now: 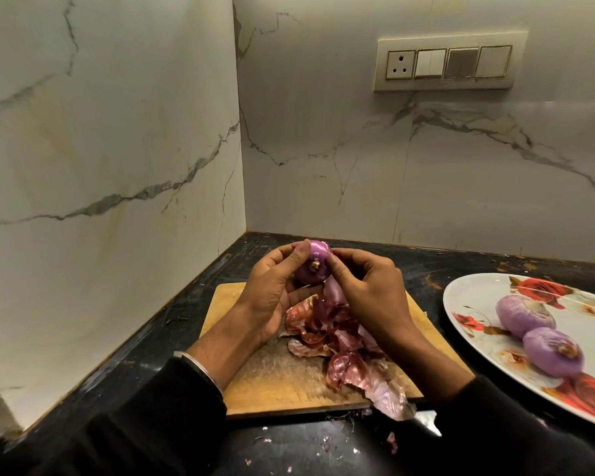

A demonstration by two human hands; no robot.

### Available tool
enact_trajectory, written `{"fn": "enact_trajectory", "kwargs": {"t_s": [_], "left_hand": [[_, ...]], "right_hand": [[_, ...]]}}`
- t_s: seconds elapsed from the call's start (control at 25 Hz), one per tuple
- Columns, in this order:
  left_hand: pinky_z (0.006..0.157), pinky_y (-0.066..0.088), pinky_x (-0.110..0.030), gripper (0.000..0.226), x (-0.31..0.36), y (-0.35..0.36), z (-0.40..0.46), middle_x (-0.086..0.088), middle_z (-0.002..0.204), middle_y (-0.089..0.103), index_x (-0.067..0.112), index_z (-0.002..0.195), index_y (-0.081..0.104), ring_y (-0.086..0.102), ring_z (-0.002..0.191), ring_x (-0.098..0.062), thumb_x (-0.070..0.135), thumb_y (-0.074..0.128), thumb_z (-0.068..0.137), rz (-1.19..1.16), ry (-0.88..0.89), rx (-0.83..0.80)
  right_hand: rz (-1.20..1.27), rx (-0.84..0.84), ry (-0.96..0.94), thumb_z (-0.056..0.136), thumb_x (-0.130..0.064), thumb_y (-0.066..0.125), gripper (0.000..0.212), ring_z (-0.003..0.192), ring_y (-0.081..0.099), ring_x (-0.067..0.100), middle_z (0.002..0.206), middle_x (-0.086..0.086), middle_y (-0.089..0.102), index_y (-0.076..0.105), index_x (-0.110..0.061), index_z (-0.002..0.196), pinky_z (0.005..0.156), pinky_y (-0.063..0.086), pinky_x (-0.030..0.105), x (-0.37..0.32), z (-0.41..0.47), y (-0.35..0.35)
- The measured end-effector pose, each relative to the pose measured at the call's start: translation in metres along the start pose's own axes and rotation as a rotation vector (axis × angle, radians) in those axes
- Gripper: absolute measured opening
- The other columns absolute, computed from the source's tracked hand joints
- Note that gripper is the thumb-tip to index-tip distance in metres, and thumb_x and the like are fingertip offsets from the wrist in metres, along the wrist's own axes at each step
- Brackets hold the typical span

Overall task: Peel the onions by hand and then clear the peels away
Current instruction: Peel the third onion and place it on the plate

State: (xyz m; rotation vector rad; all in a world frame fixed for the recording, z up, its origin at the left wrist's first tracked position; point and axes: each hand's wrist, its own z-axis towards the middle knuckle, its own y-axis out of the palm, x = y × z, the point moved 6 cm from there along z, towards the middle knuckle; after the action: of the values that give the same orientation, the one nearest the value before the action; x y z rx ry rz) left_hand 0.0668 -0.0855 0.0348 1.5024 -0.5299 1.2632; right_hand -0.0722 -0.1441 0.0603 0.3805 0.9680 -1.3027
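Note:
I hold a purple onion (312, 264) up above a wooden cutting board (275, 376), root end facing me. My left hand (272, 286) grips it from the left, thumb over the top. From the right, my right hand (364, 290) pinches at the onion's skin with its fingertips. A strip of purple skin (334, 292) hangs below the onion. A heap of reddish peels (337, 345) lies on the board under my hands. Two peeled onions (524, 316) (552, 352) sit on a white floral plate (474, 297) at the right.
The board lies on a dark countertop (172, 338) in a corner of marble walls. Small peel scraps (390, 441) are scattered on the counter near the front edge. A switch panel (447, 63) is mounted on the back wall.

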Motion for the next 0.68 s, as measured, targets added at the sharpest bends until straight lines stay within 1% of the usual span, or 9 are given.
{"fn": "enact_trajectory", "kwargs": {"t_s": [0.04,0.12,0.2,0.28,0.32,0.4,0.52,0.6,0.68], "left_hand": [[0.079,0.062,-0.038,0.037,-0.0003,0.0001,-0.0002,-0.018,0.112,0.070,0.004,0.123,0.062,0.072,0.097,-0.028,0.025,0.065,0.091,-0.002,-0.002,-0.002],[0.080,0.062,-0.040,0.042,-0.0003,-0.0001,-0.0004,-0.018,0.113,0.069,0.004,0.122,0.062,0.073,0.097,-0.029,0.026,0.068,0.087,0.009,-0.007,0.009],[0.080,0.062,-0.041,0.050,0.0003,0.0001,-0.0003,-0.018,0.113,0.068,0.004,0.122,0.061,0.073,0.097,-0.029,0.029,0.071,0.080,0.034,-0.003,0.015],[0.076,0.063,-0.039,0.055,0.0006,0.0025,-0.0016,-0.016,0.108,0.070,0.003,0.123,0.059,0.073,0.096,-0.029,0.029,0.072,0.076,0.054,0.007,0.001],[0.074,0.063,-0.038,0.058,0.0008,0.0037,-0.0022,-0.014,0.105,0.071,0.002,0.123,0.058,0.073,0.095,-0.028,0.029,0.073,0.075,0.058,0.013,-0.005],[0.073,0.063,-0.037,0.060,0.0006,0.0048,-0.0023,-0.013,0.101,0.072,0.001,0.125,0.057,0.073,0.094,-0.028,0.029,0.073,0.074,0.055,0.016,-0.010],[0.074,0.063,-0.036,0.059,0.0006,0.0045,-0.0027,-0.016,0.104,0.070,0.002,0.122,0.058,0.073,0.095,-0.030,0.031,0.072,0.073,0.048,0.007,-0.015],[0.076,0.063,-0.037,0.058,0.0009,0.0041,-0.0027,-0.016,0.105,0.070,0.002,0.121,0.059,0.073,0.094,-0.030,0.032,0.072,0.074,0.050,0.003,-0.014],[0.080,0.062,-0.040,0.059,0.0012,0.0036,-0.0029,-0.016,0.103,0.071,0.000,0.122,0.059,0.072,0.095,-0.030,0.032,0.072,0.075,0.051,0.005,-0.012]], "right_hand": [[-0.008,0.007,-0.004,0.092,-0.026,0.066,0.027,0.093,0.069,0.000,0.102,-0.006,0.075,0.072,-0.015,0.116,0.081,0.058,0.019,0.0007,0.0004,-0.0006],[-0.043,0.017,-0.019,0.093,-0.023,0.064,0.024,0.090,0.069,0.002,0.101,-0.004,0.075,0.072,-0.014,0.114,0.078,0.059,0.021,0.0010,0.0011,-0.0018],[-0.093,0.038,-0.055,0.095,-0.021,0.063,0.020,0.083,0.069,0.000,0.094,-0.005,0.075,0.074,-0.013,0.110,0.072,0.058,0.018,-0.0009,0.0012,-0.0033],[-0.134,0.068,-0.093,0.096,-0.017,0.062,0.017,0.077,0.068,-0.001,0.085,-0.007,0.074,0.075,-0.013,0.104,0.065,0.055,0.013,-0.0020,0.0006,-0.0057],[-0.140,0.076,-0.096,0.096,-0.016,0.062,0.016,0.076,0.068,-0.001,0.083,-0.008,0.073,0.076,-0.013,0.103,0.064,0.055,0.012,-0.0008,0.0010,-0.0067],[-0.111,0.076,-0.083,0.096,-0.018,0.061,0.017,0.080,0.069,0.001,0.088,-0.006,0.074,0.075,-0.013,0.106,0.067,0.055,0.013,0.0022,0.0022,-0.0075],[-0.062,0.063,-0.102,0.095,-0.023,0.063,0.024,0.090,0.070,0.003,0.099,-0.004,0.075,0.072,-0.012,0.114,0.075,0.058,0.017,0.0016,0.0031,-0.0066],[-0.027,0.037,-0.111,0.093,-0.026,0.065,0.027,0.092,0.071,0.003,0.102,-0.002,0.076,0.072,-0.012,0.115,0.077,0.060,0.023,0.0006,0.0033,-0.0065],[0.003,0.004,-0.107,0.091,-0.027,0.067,0.028,0.093,0.071,0.001,0.103,-0.002,0.076,0.073,-0.013,0.115,0.078,0.060,0.024,0.0007,0.0039,-0.0053]]}}
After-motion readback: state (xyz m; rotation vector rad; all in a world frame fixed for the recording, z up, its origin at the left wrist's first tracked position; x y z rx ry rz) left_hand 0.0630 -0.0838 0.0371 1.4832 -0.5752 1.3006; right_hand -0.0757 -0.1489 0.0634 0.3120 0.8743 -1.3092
